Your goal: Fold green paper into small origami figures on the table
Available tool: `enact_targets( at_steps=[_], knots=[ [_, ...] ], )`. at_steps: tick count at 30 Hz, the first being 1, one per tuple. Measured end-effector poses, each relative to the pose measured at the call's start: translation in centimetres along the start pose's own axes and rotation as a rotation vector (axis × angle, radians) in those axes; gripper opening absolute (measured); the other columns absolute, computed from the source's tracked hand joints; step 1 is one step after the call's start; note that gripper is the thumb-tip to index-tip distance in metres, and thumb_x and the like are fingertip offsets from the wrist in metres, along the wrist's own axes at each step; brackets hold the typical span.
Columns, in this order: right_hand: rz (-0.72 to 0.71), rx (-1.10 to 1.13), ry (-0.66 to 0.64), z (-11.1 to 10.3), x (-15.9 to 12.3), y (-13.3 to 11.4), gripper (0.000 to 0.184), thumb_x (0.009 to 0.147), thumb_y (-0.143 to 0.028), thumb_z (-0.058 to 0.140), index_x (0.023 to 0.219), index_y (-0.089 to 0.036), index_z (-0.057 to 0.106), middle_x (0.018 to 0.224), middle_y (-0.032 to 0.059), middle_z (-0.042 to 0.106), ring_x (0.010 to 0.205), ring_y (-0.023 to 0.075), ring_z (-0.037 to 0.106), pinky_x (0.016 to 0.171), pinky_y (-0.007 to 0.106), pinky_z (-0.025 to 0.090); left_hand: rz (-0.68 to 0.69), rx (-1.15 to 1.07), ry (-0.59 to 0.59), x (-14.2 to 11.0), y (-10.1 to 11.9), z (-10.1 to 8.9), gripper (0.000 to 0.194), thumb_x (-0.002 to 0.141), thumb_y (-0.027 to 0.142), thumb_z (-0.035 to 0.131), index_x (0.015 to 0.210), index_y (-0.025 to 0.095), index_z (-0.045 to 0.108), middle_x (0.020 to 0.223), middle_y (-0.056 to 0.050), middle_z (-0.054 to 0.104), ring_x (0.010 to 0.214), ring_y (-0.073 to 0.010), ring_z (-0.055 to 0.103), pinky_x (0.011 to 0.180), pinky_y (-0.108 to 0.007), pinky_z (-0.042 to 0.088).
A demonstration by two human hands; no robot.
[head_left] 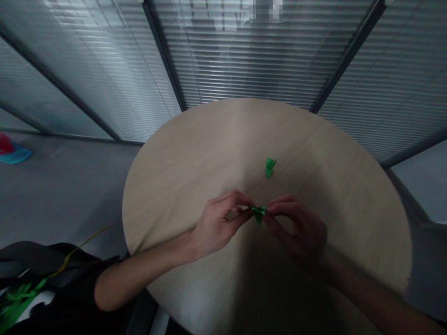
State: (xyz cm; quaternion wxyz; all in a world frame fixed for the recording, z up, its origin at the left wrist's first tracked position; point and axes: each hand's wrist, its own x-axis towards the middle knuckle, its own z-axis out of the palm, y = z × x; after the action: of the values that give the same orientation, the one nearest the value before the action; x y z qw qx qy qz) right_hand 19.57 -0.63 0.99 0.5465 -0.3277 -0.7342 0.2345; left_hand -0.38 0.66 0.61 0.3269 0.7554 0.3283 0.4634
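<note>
A small folded piece of green paper (pixel 259 214) is pinched between both my hands above the round wooden table (pixel 181 163). My left hand (pixel 218 223) grips its left side with thumb and fingers closed. My right hand (pixel 296 228) pinches the right side, fingers curled. A second small folded green paper piece (pixel 270 166) lies on the table a little beyond my hands.
The table stands against glass walls with closed blinds (pixel 244 51) and dark frames. Grey floor lies to the left, with a red and blue object (pixel 12 150) on it. A dark bag with green strips (pixel 21 293) sits at the lower left.
</note>
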Motion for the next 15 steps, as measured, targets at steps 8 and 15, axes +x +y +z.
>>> enact_targets(
  at_steps=[8,15],
  knots=[
    [0.065,0.056,-0.028,-0.08,-0.16,0.17,0.019,0.086,-0.005,0.068,0.097,-0.021,0.068,0.086,0.0001,0.065,0.074,0.0117,0.065,0.063,0.024,0.057,0.087,0.079,-0.018,-0.16,-0.31,-0.08,0.007,0.095,0.010,0.064,0.101,0.013,0.067,0.091,-0.007,0.073,0.080,-0.0132,0.070,0.070,-0.022,0.055],
    [0.084,0.138,-0.105,-0.19,-0.06,0.23,0.024,0.084,-0.005,0.069,0.102,-0.021,0.071,0.091,0.0014,0.064,0.072,0.0114,0.065,0.061,0.024,0.057,0.176,0.155,-0.017,-0.28,-0.29,-0.07,0.008,0.096,0.011,0.062,0.103,0.015,0.064,0.092,-0.007,0.073,0.081,-0.0148,0.072,0.070,-0.023,0.058]
  ],
)
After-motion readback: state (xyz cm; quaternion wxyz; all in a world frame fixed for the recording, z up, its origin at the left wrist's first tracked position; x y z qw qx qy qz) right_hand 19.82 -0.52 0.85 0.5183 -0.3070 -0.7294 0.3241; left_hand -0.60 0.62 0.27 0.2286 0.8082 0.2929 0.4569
